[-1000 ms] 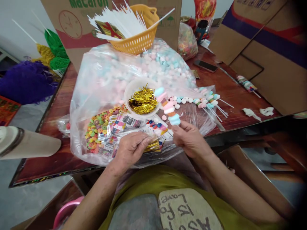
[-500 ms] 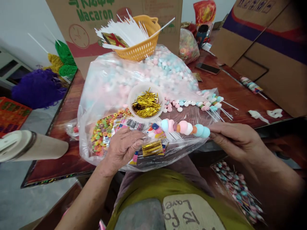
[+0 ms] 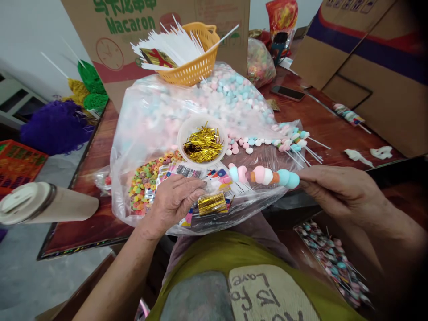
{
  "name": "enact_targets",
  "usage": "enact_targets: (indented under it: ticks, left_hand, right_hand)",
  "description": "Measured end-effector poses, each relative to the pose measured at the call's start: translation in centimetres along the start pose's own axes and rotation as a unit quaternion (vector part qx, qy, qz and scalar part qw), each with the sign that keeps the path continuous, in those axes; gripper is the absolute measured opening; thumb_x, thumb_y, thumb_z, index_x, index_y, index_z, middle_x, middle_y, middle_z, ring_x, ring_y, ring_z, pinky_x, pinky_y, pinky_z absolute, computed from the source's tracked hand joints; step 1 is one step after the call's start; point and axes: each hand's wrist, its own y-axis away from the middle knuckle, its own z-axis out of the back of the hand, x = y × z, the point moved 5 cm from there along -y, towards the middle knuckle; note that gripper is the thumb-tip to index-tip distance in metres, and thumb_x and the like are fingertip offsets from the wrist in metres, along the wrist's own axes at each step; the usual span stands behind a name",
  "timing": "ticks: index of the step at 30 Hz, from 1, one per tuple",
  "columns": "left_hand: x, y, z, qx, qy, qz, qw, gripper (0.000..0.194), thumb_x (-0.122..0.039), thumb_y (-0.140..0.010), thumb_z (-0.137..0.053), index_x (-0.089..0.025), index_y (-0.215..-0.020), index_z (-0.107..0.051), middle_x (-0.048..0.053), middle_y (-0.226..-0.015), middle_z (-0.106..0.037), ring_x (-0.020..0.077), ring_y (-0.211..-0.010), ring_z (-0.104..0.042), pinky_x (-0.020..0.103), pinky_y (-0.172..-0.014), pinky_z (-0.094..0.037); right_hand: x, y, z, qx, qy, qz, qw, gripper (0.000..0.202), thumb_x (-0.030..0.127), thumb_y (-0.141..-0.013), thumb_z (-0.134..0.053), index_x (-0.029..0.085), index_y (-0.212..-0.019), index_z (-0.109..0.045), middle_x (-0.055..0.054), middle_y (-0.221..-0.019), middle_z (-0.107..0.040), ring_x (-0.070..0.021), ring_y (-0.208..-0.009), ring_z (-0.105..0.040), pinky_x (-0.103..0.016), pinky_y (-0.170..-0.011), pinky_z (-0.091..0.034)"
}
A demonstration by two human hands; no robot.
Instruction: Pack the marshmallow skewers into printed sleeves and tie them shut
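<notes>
My right hand (image 3: 337, 189) pinches one end of a candy skewer (image 3: 264, 175), threaded with blue, pink, white and orange pieces and held level. At the skewer's other end, my left hand (image 3: 179, 198) pinches a clear wrapper (image 3: 214, 182) with a colourful print. Under the hands lie printed packets (image 3: 187, 218) and a bundle of gold ties (image 3: 212, 204). A round tub (image 3: 181, 138) of loose gold ties sits just beyond, on a big clear bag (image 3: 143, 116) of pastel candies. Ring candies (image 3: 143, 180) are heaped left of the packets.
A yellow basket (image 3: 190, 73) of white sticks stands at the back before a cardboard box (image 3: 230, 26). Several finished skewers (image 3: 296, 140) lie right of the bag, a phone (image 3: 287, 92) behind them. A cup (image 3: 63, 203) is at the left; a tray of skewers (image 3: 334, 263) is low right.
The skewer and my right hand have shifted slightly right, away from my left hand. The printed wrapper end has slid off the skewer's left-end candies, which now show more.
</notes>
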Motion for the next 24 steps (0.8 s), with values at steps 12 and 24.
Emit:
enact_targets:
  ticks: [12, 24]
  left_hand:
    - [-0.7, -0.3, -1.1, 0.003, -0.092, -0.027, 0.995, 0.012, -0.022, -0.084, -0.057, -0.014, -0.09, -0.063, 0.006, -0.083, -0.073, 0.0138, -0.065, -0.064, 0.026, -0.061, -0.045]
    - [-1.5, 0.8, -1.9, 0.038, -0.253, -0.083, 0.963, 0.015, -0.029, -0.083, -0.06, -0.018, -0.093, -0.062, 0.002, -0.086, -0.071, 0.0139, -0.063, -0.054, 0.029, -0.057, -0.036]
  right_hand:
    - [0.3, 0.5, -6.7, -0.097, -0.477, -0.326, 0.811, 0.016, 0.033, -0.091, -0.046, 0.022, -0.093, -0.058, 0.005, -0.057, -0.044, -0.0084, -0.046, -0.036, -0.023, -0.045, -0.028]
    - [3.4, -2.9, -11.7, -0.019, -0.437, -0.327, 0.838, 0.021, 0.037, -0.089, -0.047, 0.019, -0.081, -0.054, 0.006, -0.056, -0.038, -0.0068, -0.047, -0.031, -0.022, -0.046, -0.026]
